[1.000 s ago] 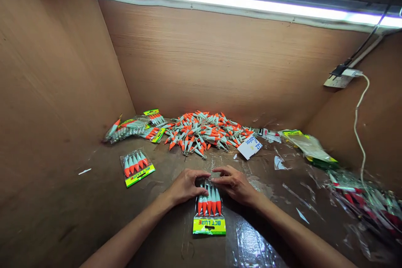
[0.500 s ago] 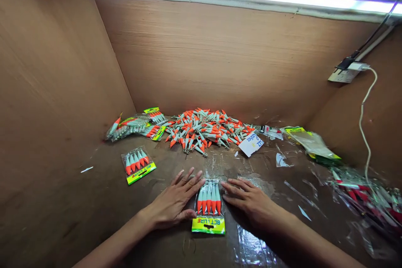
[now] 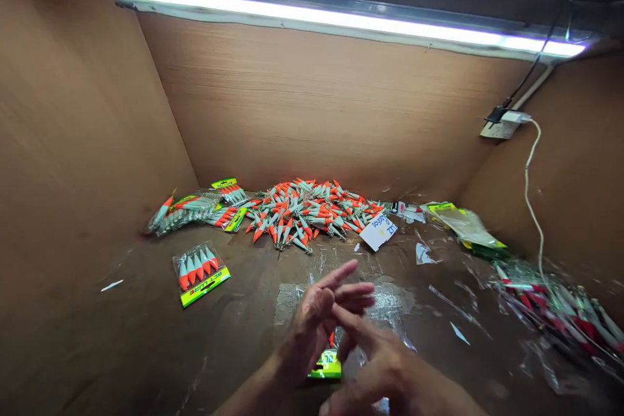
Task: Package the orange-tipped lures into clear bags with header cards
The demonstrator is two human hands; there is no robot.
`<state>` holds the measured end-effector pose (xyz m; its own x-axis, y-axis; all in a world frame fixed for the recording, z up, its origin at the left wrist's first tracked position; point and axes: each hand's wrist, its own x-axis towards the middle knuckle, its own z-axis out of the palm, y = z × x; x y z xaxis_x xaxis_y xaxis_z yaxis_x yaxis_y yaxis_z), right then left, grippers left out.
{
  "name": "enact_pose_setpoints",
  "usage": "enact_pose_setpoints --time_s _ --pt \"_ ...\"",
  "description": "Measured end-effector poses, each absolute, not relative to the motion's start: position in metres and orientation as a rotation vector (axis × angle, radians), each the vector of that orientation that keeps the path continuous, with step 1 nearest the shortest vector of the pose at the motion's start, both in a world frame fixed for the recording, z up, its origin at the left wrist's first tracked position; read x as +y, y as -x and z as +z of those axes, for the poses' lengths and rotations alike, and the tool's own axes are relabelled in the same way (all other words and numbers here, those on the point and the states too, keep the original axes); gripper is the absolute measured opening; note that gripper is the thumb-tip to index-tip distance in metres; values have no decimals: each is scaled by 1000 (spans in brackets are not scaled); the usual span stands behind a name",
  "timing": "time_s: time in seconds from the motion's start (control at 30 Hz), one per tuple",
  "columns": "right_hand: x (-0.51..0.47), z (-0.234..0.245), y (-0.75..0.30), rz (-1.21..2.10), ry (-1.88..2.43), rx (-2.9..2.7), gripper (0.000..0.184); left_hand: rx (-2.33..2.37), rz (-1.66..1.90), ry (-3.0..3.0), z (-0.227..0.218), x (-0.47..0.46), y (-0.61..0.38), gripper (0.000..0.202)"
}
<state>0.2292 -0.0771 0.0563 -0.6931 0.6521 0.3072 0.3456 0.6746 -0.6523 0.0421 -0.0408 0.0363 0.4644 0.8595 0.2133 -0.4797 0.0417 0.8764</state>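
Both hands are raised over a packet of lures [image 3: 327,365], which lies on the table and is mostly hidden by them; its yellow-green header and a bit of orange show. My left hand [image 3: 314,320] is turned on its side, with fingers stretched out and nothing in it. My right hand [image 3: 383,361] crosses in front, its index finger stretched toward the left palm and seeming to touch it. No object shows in the right hand either. Left of the hands lies another packet of lures [image 3: 201,270], its clear bag showing white-and-orange lures.
Behind the hands spreads a pile of loose lures [image 3: 312,211], with a handwritten card [image 3: 379,232] at its right. Filled packets [image 3: 199,211] are stacked at back left. Empty bags [image 3: 468,227] lie at back right, red-and-white lures [image 3: 560,309] at far right. A white cable [image 3: 527,175] hangs there.
My hands have lifted off the table beside the packet and come together above it, covering most of it. The view has tilted up slightly, showing a shelf above the lamp.
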Motion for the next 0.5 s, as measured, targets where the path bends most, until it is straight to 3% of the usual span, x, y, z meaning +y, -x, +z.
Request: enact_pose_setpoints --time_s 0.27,0.43,0.5 --pt "-84 16 -196 556 687 -2271 52 666 1208 -1176 31 -75 -62 32" --pt "-99 23 -219 532 692 -2227 50 274 1059 -683 33 -69 -51 66" --pt "-109 21 -222 524 744 -2213 57 211 1026 -513 29 -68 -58 65"
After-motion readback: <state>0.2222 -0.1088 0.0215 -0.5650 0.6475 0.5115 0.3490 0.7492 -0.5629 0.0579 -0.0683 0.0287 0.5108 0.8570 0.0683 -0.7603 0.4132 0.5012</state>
